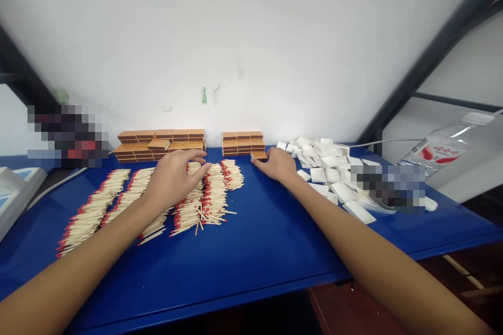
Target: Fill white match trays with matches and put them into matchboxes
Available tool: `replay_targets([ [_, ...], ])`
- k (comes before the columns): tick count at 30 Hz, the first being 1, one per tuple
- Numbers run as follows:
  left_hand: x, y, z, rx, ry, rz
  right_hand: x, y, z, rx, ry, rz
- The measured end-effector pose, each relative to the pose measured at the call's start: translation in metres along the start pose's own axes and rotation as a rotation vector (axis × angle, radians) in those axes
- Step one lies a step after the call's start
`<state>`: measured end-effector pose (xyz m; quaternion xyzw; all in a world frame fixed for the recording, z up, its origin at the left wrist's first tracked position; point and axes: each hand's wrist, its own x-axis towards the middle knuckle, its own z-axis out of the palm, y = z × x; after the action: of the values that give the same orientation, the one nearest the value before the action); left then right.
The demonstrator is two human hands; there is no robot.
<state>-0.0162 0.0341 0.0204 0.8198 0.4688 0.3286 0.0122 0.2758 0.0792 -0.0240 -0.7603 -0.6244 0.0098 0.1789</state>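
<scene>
My right hand [278, 165] pinches an orange-brown matchbox [258, 156] between thumb and fingers, at the front right of a small stack of matchboxes [243, 143]. My left hand [175, 175] hovers over rows of red-tipped matches [94, 214], with thumb and fingers apart and nothing visible between them. Behind it, a wider stack of matchboxes [135, 152] stands against the wall, with one loose matchbox [159, 144] lying askew on its lower tier. To the right of my right hand lies a heap of white matchbox trays [326, 161].
Everything rests on a blue table [251, 251] against a white wall [251, 36]. A clear plastic bottle [440, 149] leans at the right, near a dark metal frame [428, 52]. A white cable [58, 188] runs along the left. Two areas are pixelated.
</scene>
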Motion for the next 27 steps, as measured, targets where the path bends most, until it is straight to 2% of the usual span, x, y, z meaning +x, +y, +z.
replay_targets([
  [4,0.0,0.001,0.0,0.015,-0.014,-0.004,0.001,0.001,-0.006,0.004,-0.022,-0.03],
  [7,0.001,0.0,0.0,0.011,-0.006,-0.014,0.004,0.011,-0.027,-0.019,-0.016,-0.049],
  [11,0.0,-0.001,0.001,0.022,0.012,-0.01,0.011,0.04,-0.065,-0.132,0.149,0.05],
  [13,-0.001,-0.002,0.002,0.026,0.004,0.003,0.015,0.054,-0.076,-0.184,0.144,0.142],
  [16,-0.001,-0.002,0.003,0.035,-0.002,0.015,0.019,0.067,-0.079,-0.201,0.078,0.225],
  [20,0.0,-0.001,0.001,0.048,-0.004,0.011,0.024,0.071,-0.071,-0.211,0.038,0.267],
  [24,0.002,-0.004,0.0,0.03,0.004,0.014,0.02,0.063,-0.075,-0.203,0.093,0.227],
  [26,0.002,-0.006,0.0,0.018,0.005,0.044,0.012,0.05,-0.079,-0.153,0.151,0.133],
  [27,0.001,-0.008,0.001,0.014,-0.001,0.065,0.007,0.042,-0.079,-0.06,0.198,0.005],
])
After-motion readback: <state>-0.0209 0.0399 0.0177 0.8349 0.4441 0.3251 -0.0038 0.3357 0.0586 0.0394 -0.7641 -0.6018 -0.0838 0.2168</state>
